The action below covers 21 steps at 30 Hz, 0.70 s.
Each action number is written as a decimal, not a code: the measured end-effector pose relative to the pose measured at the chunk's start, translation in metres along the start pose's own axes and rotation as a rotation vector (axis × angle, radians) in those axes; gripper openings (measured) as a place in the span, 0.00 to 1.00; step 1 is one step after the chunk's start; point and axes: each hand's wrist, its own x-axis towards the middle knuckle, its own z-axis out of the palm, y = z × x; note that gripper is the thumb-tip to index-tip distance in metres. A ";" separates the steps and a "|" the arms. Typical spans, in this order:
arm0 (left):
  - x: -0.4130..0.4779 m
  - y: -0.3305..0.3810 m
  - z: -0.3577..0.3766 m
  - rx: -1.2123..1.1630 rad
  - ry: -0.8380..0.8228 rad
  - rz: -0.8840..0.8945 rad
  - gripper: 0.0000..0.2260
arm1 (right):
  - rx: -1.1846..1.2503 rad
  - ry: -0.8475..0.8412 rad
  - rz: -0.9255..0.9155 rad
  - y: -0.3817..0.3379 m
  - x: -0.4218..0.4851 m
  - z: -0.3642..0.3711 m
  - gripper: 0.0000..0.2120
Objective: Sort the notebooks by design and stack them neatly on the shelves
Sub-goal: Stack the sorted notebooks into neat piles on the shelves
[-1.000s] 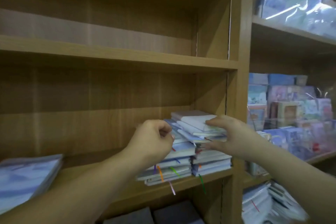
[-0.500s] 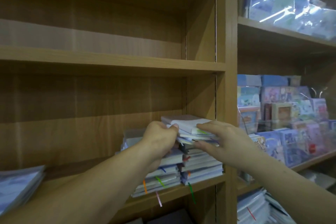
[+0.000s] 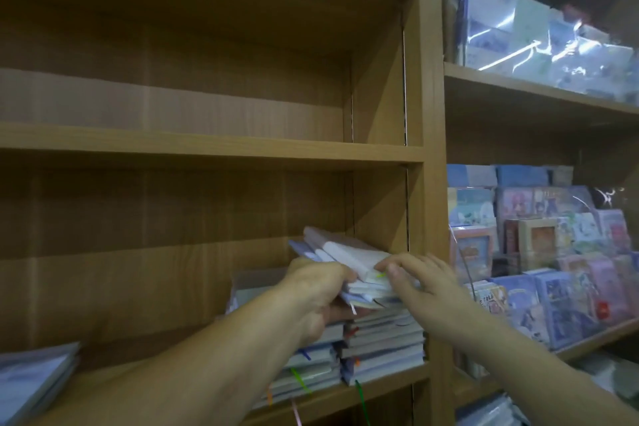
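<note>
A person's left hand (image 3: 318, 294) grips a tilted bundle of notebooks (image 3: 342, 252) by its lower left edge, fingers curled under it. The right hand (image 3: 425, 284) lies against the bundle's near right corner, fingers spread and almost straight, closed round nothing. The bundle slants up toward the back panel, its low end just over the right-hand stack (image 3: 383, 339) on the lower shelf (image 3: 345, 394).

That stack sits close against the upright divider (image 3: 428, 183), and a second stack (image 3: 311, 367) touches it on the left, partly hidden by the left forearm. Coloured ribbon markers (image 3: 297, 379) trail from both over the shelf's front edge. Open air runs from the top of the bundle up to the shelf board overhead (image 3: 207, 149). To the left, bare wood stretches along the lower shelf as far as a slumped pile of wrapped notebooks (image 3: 34, 373) at the frame's edge.

The divider closes off the right side just beside the right hand's knuckles. Beyond it, the neighbouring bay holds rows of illustrated notebooks (image 3: 553, 270) propped face out behind a clear guard. Glossy plastic-wrapped packs (image 3: 553, 45) line the shelf above them. Fine detail on the covers is blurred.
</note>
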 end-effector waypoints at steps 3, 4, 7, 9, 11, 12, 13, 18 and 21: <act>-0.009 0.001 -0.004 -0.043 0.023 0.068 0.12 | 0.286 0.151 0.029 -0.022 0.000 -0.004 0.13; -0.013 0.002 -0.008 -0.032 0.029 0.100 0.12 | 0.319 0.201 0.023 -0.029 -0.001 -0.007 0.10; -0.031 0.001 -0.029 -0.012 0.080 0.195 0.10 | 0.355 0.126 0.203 -0.045 -0.007 -0.006 0.21; -0.046 -0.002 -0.046 -0.023 0.102 0.221 0.10 | 0.483 0.005 0.370 -0.053 -0.015 -0.001 0.40; -0.061 -0.006 -0.061 -0.036 0.082 0.234 0.12 | 0.625 -0.057 0.370 -0.063 -0.027 0.005 0.40; -0.069 -0.007 -0.069 -0.047 0.057 0.244 0.13 | 0.656 -0.066 0.338 -0.070 -0.034 0.007 0.37; -0.076 -0.009 -0.078 -0.062 0.032 0.257 0.13 | 0.679 -0.069 0.294 -0.076 -0.041 0.009 0.34; -0.115 -0.006 -0.123 -0.102 -0.092 0.286 0.13 | 0.770 -0.041 0.096 -0.114 -0.073 0.019 0.27; -0.138 -0.004 -0.150 -0.018 -0.045 0.349 0.10 | 0.708 0.034 0.050 -0.150 -0.085 0.048 0.33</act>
